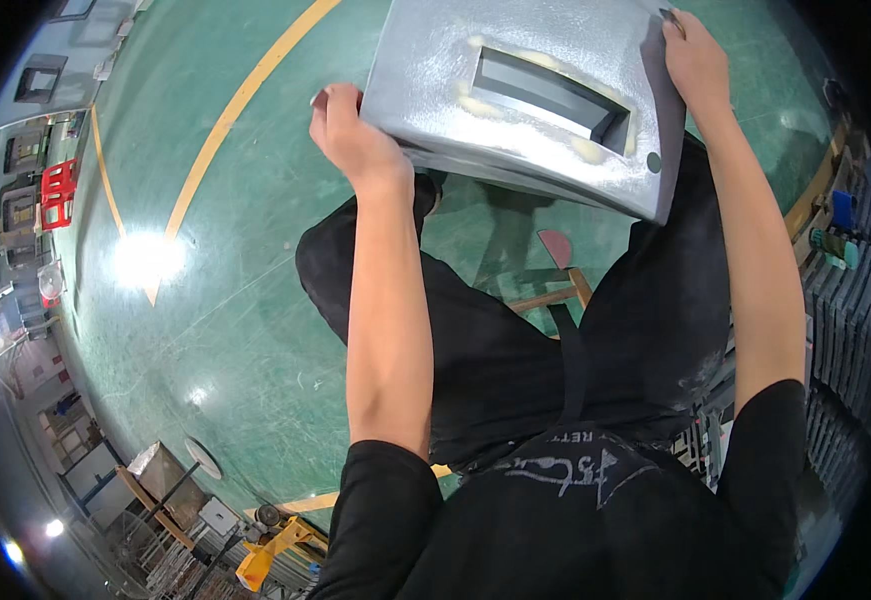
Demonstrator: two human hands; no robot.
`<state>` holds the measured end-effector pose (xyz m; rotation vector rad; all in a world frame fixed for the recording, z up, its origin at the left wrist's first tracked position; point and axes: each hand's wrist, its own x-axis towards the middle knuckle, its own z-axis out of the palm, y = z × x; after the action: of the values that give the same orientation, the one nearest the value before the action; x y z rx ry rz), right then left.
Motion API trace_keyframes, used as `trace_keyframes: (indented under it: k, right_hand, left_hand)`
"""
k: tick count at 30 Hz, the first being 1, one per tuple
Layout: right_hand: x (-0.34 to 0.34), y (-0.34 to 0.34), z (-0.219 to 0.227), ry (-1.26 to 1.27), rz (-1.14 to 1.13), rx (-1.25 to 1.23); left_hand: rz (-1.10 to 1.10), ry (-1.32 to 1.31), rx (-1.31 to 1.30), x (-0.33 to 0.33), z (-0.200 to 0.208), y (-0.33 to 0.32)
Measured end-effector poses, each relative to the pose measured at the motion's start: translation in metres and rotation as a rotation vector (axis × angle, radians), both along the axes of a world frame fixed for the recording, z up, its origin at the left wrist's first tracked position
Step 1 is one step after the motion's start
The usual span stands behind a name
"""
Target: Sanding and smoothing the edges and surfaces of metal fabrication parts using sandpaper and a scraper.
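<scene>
A grey metal housing (425, 90) is held up tilted in front of me, over my knees. Its face has a rectangular cut-out with pale yellowish patches around the rim, and a small round hole near the lower right corner. My left hand (355, 140) is closed on the housing's left edge, some fingers hidden behind it. At the upper right edge, my right hand (697, 65) grips the housing too. Something small and dark shows by its fingertips; I cannot make out what it is.
Below the housing, a pinkish half-round piece (555, 248) lies on the green floor (245, 200) near a wooden frame (545, 298). Stacked grey panels (840, 320) stand close on my right. Far left are red stools (58, 195); a yellow pallet-truck-like part (270, 555) is at lower left.
</scene>
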<state>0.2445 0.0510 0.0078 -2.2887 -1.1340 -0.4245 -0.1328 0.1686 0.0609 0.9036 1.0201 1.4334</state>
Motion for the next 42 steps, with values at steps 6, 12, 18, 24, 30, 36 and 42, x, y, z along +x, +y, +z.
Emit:
trace_keyframes:
  k: [6, 12, 18, 24, 30, 36, 42]
  right_hand:
    - [-0.017, 0.028, 0.013, -0.133, 0.04, 0.064]
    - [-0.017, 0.031, 0.023, -0.063, 0.119, 0.029]
    - [-0.027, 0.058, 0.05, 0.062, 0.091, -0.117]
    - [-0.017, 0.09, 0.057, 0.027, 0.072, -0.195]
    - [-0.032, 0.153, 0.069, 0.012, 0.077, -0.314]
    - [-0.054, 0.211, 0.061, -0.167, 0.34, -0.232]
    - [-0.045, 0.233, 0.072, -0.129, 0.339, -0.362]
  left_hand:
    - [0.078, -0.104, -0.156, -0.002, 0.002, -0.027]
    - [0.063, -0.167, -0.135, 0.0, -0.003, -0.035]
    - [0.07, -0.058, -0.185, 0.003, -0.001, -0.056]
    - [0.222, -0.175, -0.224, 0.006, -0.002, -0.07]
    - [0.114, -0.282, -0.325, -0.003, 0.007, -0.065]
    - [0.231, -0.167, -0.409, -0.023, 0.002, -0.058]
    - [0.207, -0.261, -0.359, -0.009, 0.012, -0.055]
